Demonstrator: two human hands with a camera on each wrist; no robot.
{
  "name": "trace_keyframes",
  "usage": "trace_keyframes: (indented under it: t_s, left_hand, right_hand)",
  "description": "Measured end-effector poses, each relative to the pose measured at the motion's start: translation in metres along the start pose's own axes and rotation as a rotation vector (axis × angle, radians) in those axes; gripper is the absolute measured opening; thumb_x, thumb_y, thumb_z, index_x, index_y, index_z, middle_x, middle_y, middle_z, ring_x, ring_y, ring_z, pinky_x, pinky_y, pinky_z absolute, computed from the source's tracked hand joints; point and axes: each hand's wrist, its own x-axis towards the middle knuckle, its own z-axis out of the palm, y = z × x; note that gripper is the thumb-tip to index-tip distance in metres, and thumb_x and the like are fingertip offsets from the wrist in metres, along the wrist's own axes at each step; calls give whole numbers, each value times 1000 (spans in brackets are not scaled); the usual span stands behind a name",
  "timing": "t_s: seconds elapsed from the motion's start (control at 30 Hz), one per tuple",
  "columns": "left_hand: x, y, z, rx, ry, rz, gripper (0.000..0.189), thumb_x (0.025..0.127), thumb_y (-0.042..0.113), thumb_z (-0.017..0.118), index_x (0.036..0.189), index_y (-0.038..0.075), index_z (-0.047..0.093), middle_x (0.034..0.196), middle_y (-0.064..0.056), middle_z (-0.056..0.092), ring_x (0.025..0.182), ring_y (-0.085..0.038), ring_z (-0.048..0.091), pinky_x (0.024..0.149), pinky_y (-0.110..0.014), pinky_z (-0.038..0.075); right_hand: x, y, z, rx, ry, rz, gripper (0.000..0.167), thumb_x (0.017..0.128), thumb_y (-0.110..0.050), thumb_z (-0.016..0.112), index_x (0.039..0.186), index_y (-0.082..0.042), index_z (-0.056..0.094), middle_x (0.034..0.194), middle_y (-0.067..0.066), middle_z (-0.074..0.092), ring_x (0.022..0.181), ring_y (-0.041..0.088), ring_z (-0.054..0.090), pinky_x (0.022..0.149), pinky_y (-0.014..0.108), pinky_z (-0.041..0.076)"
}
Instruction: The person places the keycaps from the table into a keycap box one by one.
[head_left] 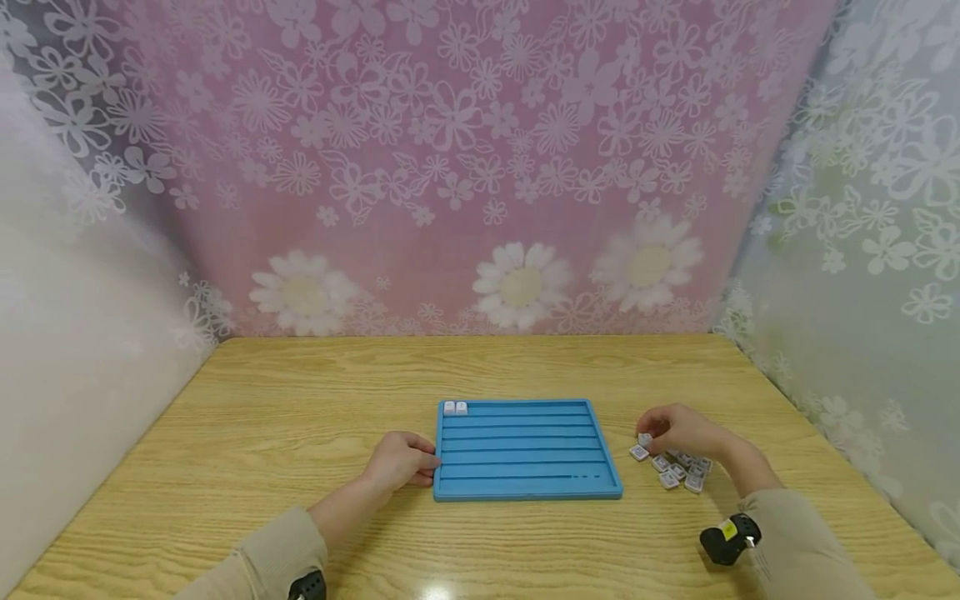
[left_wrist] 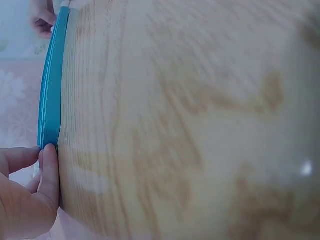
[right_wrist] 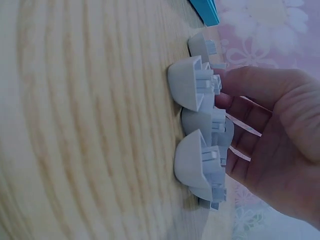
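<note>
A blue ridged tray point(head_left: 517, 450) lies on the table, with two white keycaps point(head_left: 455, 407) side by side in its top left row. At the tray's left edge my left hand point(head_left: 402, 461) grips the rim; in the left wrist view the thumb and fingers meet at the tray's end. My right hand point(head_left: 686, 431) is over a small pile of white keycaps point(head_left: 670, 479) right of the tray. Between its thumb and index finger is one keycap point(head_left: 644, 439). In the right wrist view, loose keycaps point(right_wrist: 187, 82) with stems showing partly hide the fingertips.
The wooden table point(head_left: 315, 375) ends at a pink flowered backdrop point(head_left: 480, 167). Pale panels stand at the left point(head_left: 90, 292) and right point(head_left: 885, 292) sides. A black wrist camera point(head_left: 729, 540) sits on the right sleeve.
</note>
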Motion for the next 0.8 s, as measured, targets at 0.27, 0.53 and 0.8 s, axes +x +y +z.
trace_keyframes:
  t_s: [0.27,0.53,0.8]
  left_hand:
    - [-1,2,0,12,5,-8,20,81,-4,64,98,-13,61,72,-12,59,58,-14,58,58,-29,57]
    - [-2,3,0,12,1,-6,20,81,-4,64,98,-13,60,73,-12,60,58,-14,59,58,-29,57]
    - [-3,2,-1,6,-4,5,20,81,-4,64,98,-13,60,73,-13,59,59,-15,58,58,-29,57]
  right_hand:
    - [-3,-1,-4,32,28,-18,31,84,-10,66,110,7,58,89,8,59,76,20,55,64,32,50]
    - [-2,0,-7,18,44,-18,28,86,-11,63,110,4,58,94,8,59,79,19,52,64,31,49]
    - [2,-9,-8,-25,106,-8,25,85,-12,65,103,3,56,84,6,55,74,19,49,58,29,47]
